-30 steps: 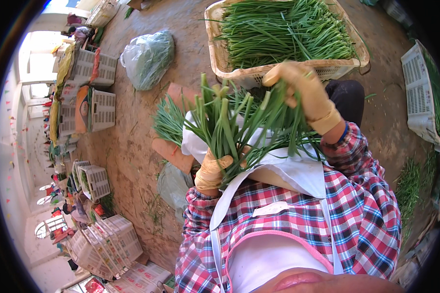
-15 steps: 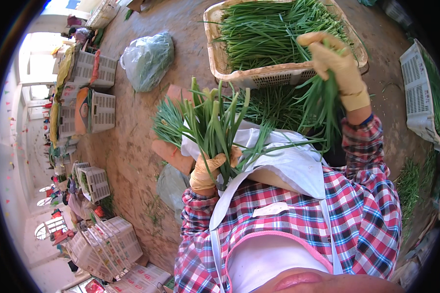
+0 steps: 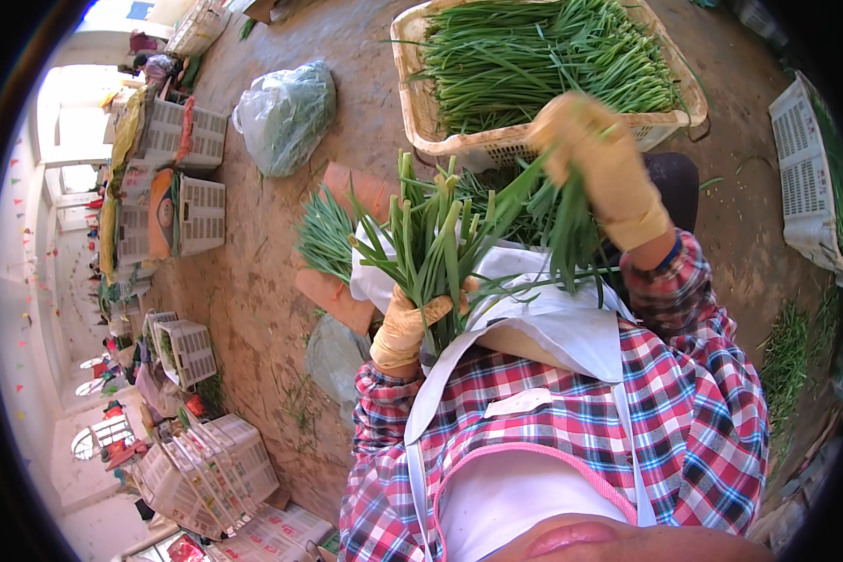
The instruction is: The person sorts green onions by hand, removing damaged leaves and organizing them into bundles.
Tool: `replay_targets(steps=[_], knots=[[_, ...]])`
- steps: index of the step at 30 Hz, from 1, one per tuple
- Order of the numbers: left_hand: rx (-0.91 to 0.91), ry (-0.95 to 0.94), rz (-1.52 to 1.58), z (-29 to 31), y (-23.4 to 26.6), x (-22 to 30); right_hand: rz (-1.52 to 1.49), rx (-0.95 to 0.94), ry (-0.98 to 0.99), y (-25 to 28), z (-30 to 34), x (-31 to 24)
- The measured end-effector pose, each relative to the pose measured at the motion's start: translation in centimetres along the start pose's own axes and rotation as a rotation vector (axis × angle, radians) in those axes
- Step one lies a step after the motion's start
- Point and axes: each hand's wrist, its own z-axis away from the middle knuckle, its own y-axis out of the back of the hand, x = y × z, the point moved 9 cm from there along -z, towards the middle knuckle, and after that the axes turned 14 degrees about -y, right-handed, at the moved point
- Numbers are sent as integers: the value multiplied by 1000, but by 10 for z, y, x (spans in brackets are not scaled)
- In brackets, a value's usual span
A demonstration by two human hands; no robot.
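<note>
My left hand (image 3: 405,326), in a pale yellow glove, is closed around an upright bunch of garlic chives (image 3: 445,239) in front of my apron (image 3: 562,323). The pale cut ends point up and away from me. To the right, my gloved right hand (image 3: 595,169) is raised and blurred by motion. Its curled fingers hold a smaller clump of garlic chives (image 3: 571,244), with the leaves hanging down. Beyond that hand stands a cream plastic crate (image 3: 492,140) filled with garlic chives (image 3: 525,66) laid flat. Loose leaves lie partly hidden between the crate and my apron.
A clear plastic bag of greens (image 3: 286,122) sits on the brown floor at far left. Another bundle of greens (image 3: 323,239) rests by a reddish slab (image 3: 361,190). A white crate (image 3: 806,173) stands at right. Stacked crates (image 3: 201,211) line the left side.
My right hand has come down and left from over the crate, bringing its clump closer to the bunch in my left hand. My left hand has shifted only slightly.
</note>
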Motion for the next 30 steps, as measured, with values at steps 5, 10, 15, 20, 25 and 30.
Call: replay_targets(steps=[5, 10, 15, 20, 25, 30], knots=[[18, -48, -104, 2, 13, -2, -429, -245, 63, 65, -21, -40], [47, 14, -261, -6, 10, -9, 289, -69, -73, -19, 8, -4], [72, -86, -6, -7, 9, -9, 93, -195, -167, -43, 8, 33], [93, -61, -149, -6, 12, -7, 41, -242, -223, -49, 7, 35], [65, -63, -80, -8, 8, -13, 147, -204, -123, -41, 8, 34], [121, -146, -69, 1, 21, 0, -168, -134, 88, 25, -14, -11]])
